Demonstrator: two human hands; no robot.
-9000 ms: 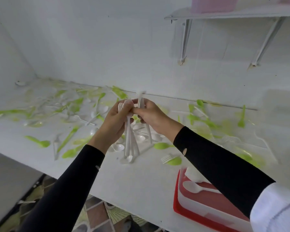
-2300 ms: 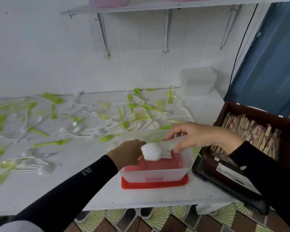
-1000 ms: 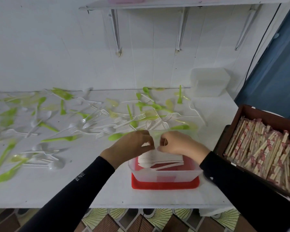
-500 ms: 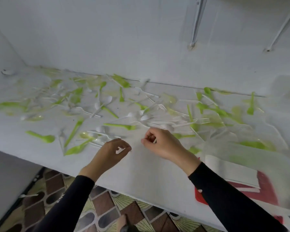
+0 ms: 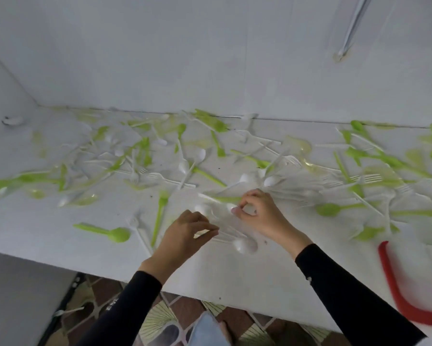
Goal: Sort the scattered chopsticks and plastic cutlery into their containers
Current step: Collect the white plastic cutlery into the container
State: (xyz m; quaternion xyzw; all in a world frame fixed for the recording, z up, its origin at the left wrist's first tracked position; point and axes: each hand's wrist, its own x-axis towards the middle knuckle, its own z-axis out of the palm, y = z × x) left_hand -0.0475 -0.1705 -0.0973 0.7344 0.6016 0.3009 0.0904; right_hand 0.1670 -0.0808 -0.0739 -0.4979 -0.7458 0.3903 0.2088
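Both hands are working farther onto the counter (image 5: 234, 275) than half a second ago. Left hand (image 5: 185, 237) is pinching the handle of a white spoon (image 5: 243, 245) near the front edge. Right hand (image 5: 264, 217), fingers curled, is pinching a second spoon (image 5: 231, 208), which is blurred. Red-rimmed container (image 5: 394, 293) is sitting far right.

Both arms come in from the bottom of the shot in black sleeves (image 5: 347, 290), wrists bare. Left hand (image 5: 185, 237) is knuckles-up with its fingers curled, thumb and forefinger pinching the thin handle of a white spoon (image 5: 243, 245). Right hand (image 5: 264, 217) sits just ahead and to the right, close but not touching, thumb meeting forefinger in a little ring. Too blurry to say whether that pinch has anything in it.
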